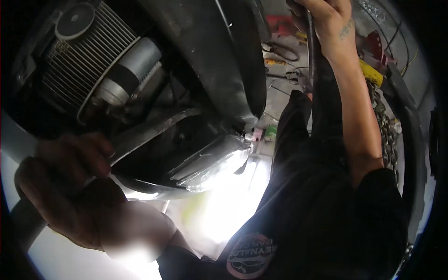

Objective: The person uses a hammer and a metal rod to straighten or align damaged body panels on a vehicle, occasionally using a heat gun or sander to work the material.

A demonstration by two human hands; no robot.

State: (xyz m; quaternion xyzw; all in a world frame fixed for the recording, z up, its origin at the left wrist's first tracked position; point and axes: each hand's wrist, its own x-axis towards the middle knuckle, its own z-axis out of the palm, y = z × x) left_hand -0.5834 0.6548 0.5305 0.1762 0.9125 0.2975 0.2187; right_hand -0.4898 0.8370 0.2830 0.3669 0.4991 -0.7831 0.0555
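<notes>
1. left hand [65,186], nearest the camera at lower left, fingers curled shut around a pale curved rim [16,140].
2. just beyond it, a flat metal bar [154,128] slants up from the fingers toward the dark engine underside.
3. right hand [326,21], raised at upper right, fist wrapped around a dark hose [310,51].
4. farther off: ribbed cooling fins [79,60], a hanging chain [385,126].

In my left hand [65,186] is a flat metal bar [149,130], dull grey and worn. Above it, the finned engine cylinder [79,65] looks like matt cast metal, ribbed and dusty. My right hand [326,23] grips a black rubbery hose [310,46], matt. Below that hand hangs a rough, rusty steel chain [385,130].
</notes>
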